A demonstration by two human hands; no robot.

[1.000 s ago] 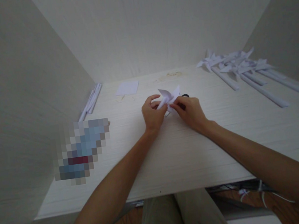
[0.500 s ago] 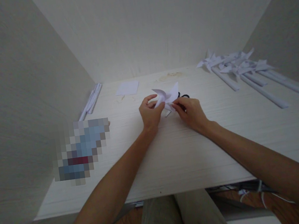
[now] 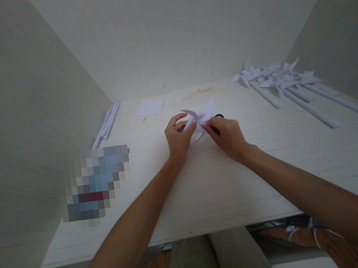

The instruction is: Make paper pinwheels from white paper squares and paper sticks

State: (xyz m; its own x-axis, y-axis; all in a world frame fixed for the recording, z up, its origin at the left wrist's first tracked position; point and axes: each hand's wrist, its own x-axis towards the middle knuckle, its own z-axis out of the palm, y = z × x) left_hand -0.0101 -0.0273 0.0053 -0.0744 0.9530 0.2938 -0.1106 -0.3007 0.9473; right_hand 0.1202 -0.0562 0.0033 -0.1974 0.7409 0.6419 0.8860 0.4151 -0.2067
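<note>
Above the middle of the white table, a white paper pinwheel (image 3: 207, 109) with curled blades is held between both hands. My left hand (image 3: 178, 136) grips its left side, thumb toward the centre and fingers behind the paper. My right hand (image 3: 227, 134) pinches the paper on the right, close to the middle; whether a small part sits in that pinch is hidden. Under the pinwheel lies a pair of scissors, mostly covered: a black handle loop (image 3: 219, 116) shows behind my right hand and the blade (image 3: 198, 136) below the paper.
Finished-looking pinwheels (image 3: 285, 77) on rolled paper sticks (image 3: 312, 107) lie at the back right. Rolled paper tubes (image 3: 107, 125) rest by the left wall. A square white sheet (image 3: 150, 108) lies at the back. A blurred-out bluish object (image 3: 101, 179) is on the left. Walls enclose three sides.
My right fingers have shifted slightly inward toward the pinwheel's centre, and its blades have tilted a little. Both hands keep their hold; the whole view has shifted slightly.
</note>
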